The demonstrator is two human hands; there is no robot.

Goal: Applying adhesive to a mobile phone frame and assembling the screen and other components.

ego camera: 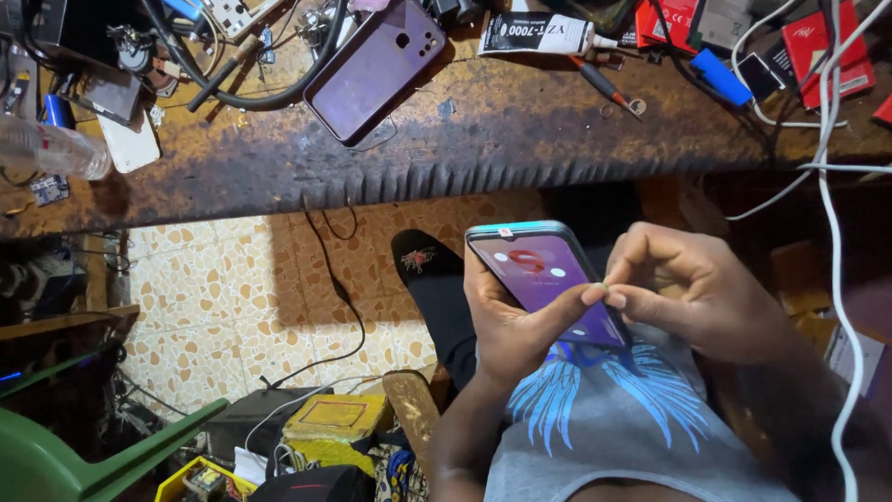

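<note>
My left hand (506,330) grips a smartphone (544,274) with a lit purple screen, held over my lap, thumb reaching across its lower edge. My right hand (692,293) curls beside the phone's right edge, its forefinger and thumb pinched at the lower right of the screen, where they meet the left thumb. A second phone (376,70) with a purple back lies face down on the worn wooden workbench (483,139) above.
The bench holds a glue tube (539,34), a screwdriver (604,85), black cables, a plastic bottle (51,149), red boxes (822,46) and a blue part (720,76). White cables (832,242) hang at right. Below are tiled floor, a green chair (84,465) and a yellow box (334,418).
</note>
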